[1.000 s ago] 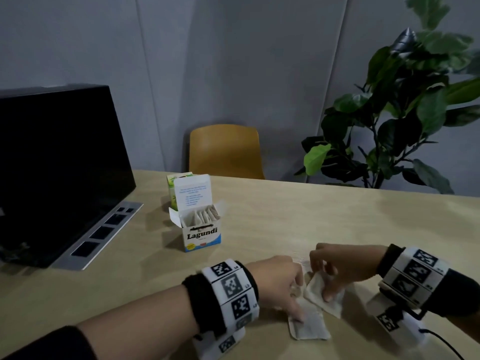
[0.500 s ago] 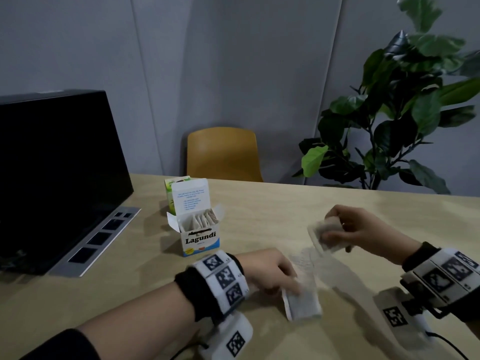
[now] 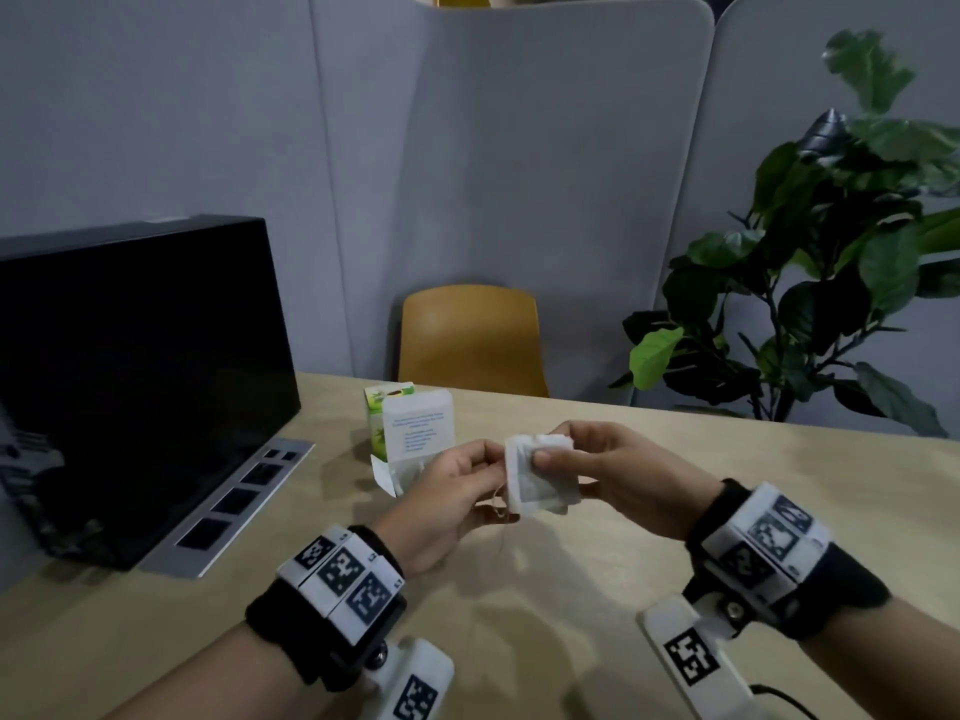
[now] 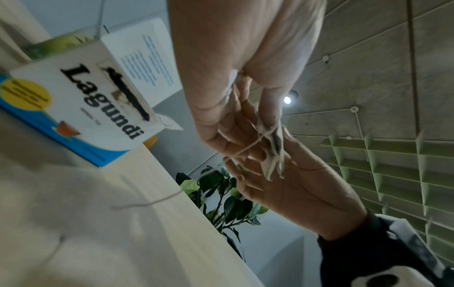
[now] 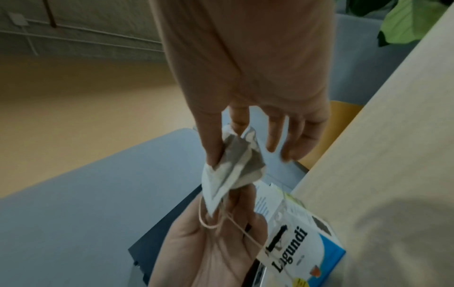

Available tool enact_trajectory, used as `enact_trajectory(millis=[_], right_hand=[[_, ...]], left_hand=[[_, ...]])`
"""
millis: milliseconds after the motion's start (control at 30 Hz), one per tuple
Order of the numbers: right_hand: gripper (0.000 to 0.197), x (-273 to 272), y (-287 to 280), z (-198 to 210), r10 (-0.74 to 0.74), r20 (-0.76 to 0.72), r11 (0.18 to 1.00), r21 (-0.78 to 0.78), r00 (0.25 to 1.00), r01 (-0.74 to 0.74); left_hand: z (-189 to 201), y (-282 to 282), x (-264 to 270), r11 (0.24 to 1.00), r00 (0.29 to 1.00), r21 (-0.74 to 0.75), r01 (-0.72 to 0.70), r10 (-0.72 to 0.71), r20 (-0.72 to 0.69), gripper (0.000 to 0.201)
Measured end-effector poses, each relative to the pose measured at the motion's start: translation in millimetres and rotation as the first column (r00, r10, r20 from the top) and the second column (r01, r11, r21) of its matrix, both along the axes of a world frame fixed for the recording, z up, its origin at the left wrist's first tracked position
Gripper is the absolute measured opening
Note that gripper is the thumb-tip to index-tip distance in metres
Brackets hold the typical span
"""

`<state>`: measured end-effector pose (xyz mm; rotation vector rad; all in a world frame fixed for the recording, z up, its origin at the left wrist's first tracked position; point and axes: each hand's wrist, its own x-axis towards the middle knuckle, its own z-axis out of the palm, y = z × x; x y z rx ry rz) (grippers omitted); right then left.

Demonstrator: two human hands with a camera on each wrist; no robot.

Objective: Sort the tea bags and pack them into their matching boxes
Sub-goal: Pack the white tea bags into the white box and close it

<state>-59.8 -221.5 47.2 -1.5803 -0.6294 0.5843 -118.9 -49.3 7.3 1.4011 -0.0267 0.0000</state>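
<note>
Tea bags [image 3: 540, 472] now raised between hands [image 3: 530, 475].

Matt, crumpled filter-paper tea bags [image 3: 540, 475] with thin cotton-like string [image 5: 236, 227]; at 10 o'clock, a smooth printed cardboard Lagundi box [image 4: 81, 101] on a pale, matt wood-grain table [image 3: 675, 459]. A glossy black monitor [image 3: 140, 366] sits at 9 o'clock.

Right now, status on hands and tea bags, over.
Right hand pinches tea bags above the table. Left hand pinches their strings. Lagundi box open behind the hands, way clear.
</note>
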Motion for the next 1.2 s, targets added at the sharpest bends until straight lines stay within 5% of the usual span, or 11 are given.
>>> enact_trajectory(millis=[133, 267, 433, 600, 700, 800, 1033, 1100, 1200], right_hand=[[0.013, -0.5, 24.8, -2.5, -0.041, -0.044, 0.999, 0.028, 0.998, 0.042], [0.014, -6.7, 44.9, -9.4, -0.101, 0.02, 0.993, 0.058, 0.995, 0.099], [0.02, 0.9, 54.6, -4.0, 0.0, -0.047, 0.995, 0.098, 0.999, 0.005], [0.02, 23.9, 73.6, 27.9, -0.08, 0.112, 0.985, 0.161, 0.99, 0.062], [0.016, 32.8, 92.6, 43.7, -0.101, 0.21, 0.985, 0.156, 0.972, 0.069], [0.016, 39.3, 108.6, 48.4, -0.095, 0.263, 0.992, 0.103, 0.96, 0.07], [0.014, 43.9, 114.6, 32.3, -0.001, 0.165, 0.998, 0.07, 0.986, -0.011], [0.015, 46.8, 108.4, 31.0, -0.027, 0.141, 0.993, 0.115, 0.99, 0.011], [0.015, 54.7, 96.3, 24.3, -0.059, 0.088, 0.986, 0.16, 0.994, 0.045]], left_hand=[[5.1, 14.4, -7.9, 0.987, 0.999, -0.153, -0.053, 0.053, -0.006, 0.022], [1.7, 26.5, -10.9, 0.989, 0.986, 0.007, -0.147, 0.146, 0.084, 0.022], [1.3, 51.8, -10.6, 0.958, 0.948, 0.003, -0.288, 0.285, 0.142, 0.015], [9.8, 105.2, -3.8, 0.773, 0.812, 0.269, -0.574, 0.494, 0.312, 0.06], [4.3, 118.6, -0.3, 0.753, 0.926, 0.544, -0.371, 0.343, 0.158, 0.094], [-6.4, 118.7, 3.8, 0.741, 0.986, 0.665, -0.093, 0.159, -0.04, 0.113], [-19.2, 104.5, 11.4, 0.696, 0.969, 0.715, -0.064, 0.215, -0.124, 0.106], [-19.8, 103.2, 8.7, 0.622, 0.972, 0.771, -0.133, 0.233, -0.019, 0.103], [-16.3, 104.3, -1.2, 0.288, 0.952, 0.917, -0.277, 0.215, 0.22, 0.097]])
